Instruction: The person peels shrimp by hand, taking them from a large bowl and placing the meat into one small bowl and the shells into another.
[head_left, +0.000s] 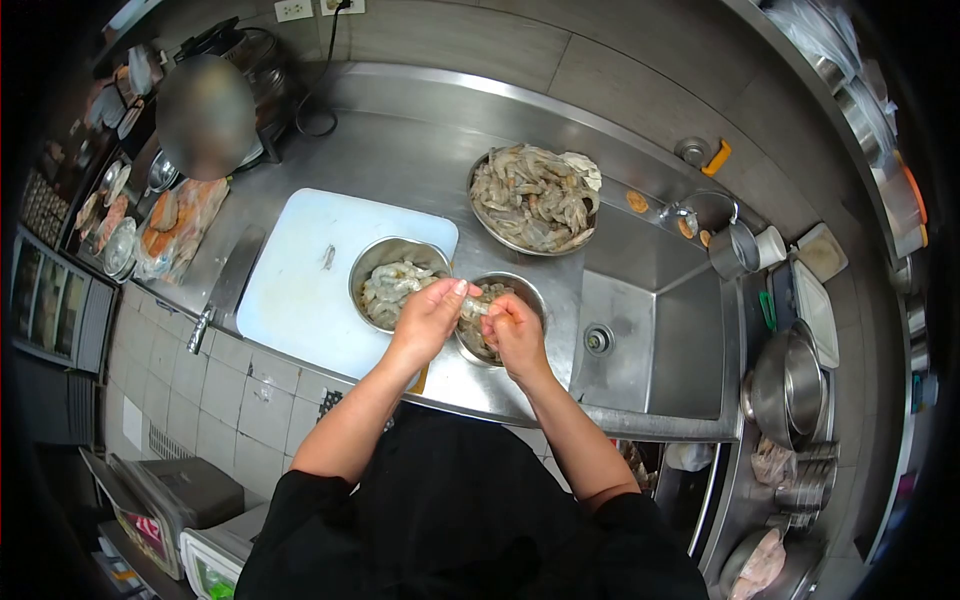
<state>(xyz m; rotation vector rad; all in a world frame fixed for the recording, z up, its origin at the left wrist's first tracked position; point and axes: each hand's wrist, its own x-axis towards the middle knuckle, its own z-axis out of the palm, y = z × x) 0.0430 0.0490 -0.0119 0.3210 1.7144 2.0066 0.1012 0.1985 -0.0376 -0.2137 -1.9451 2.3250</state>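
A grey shrimp (473, 307) is pinched between my two hands, above a small steel bowl (541, 297) with shrimp shells or pieces in it. My left hand (430, 318) grips one end with closed fingers, and my right hand (516, 336) is closed on the other. Just left, partly on the white cutting board (300, 270), stands another steel bowl (356, 268) holding pale, peeled-looking shrimp. Farther back, a large bowl is heaped with grey shrimp (535, 198). A small translucent scrap (328, 257) lies on the board.
A broad-bladed cleaver (238, 275) lies left of the board, its handle over the counter edge. Bagged orange food (180, 230) is beyond it. On the right are a sink (620, 300), a steel pot (733, 250) and colanders (785, 385). Another person (205, 115) appears blurred at upper left.
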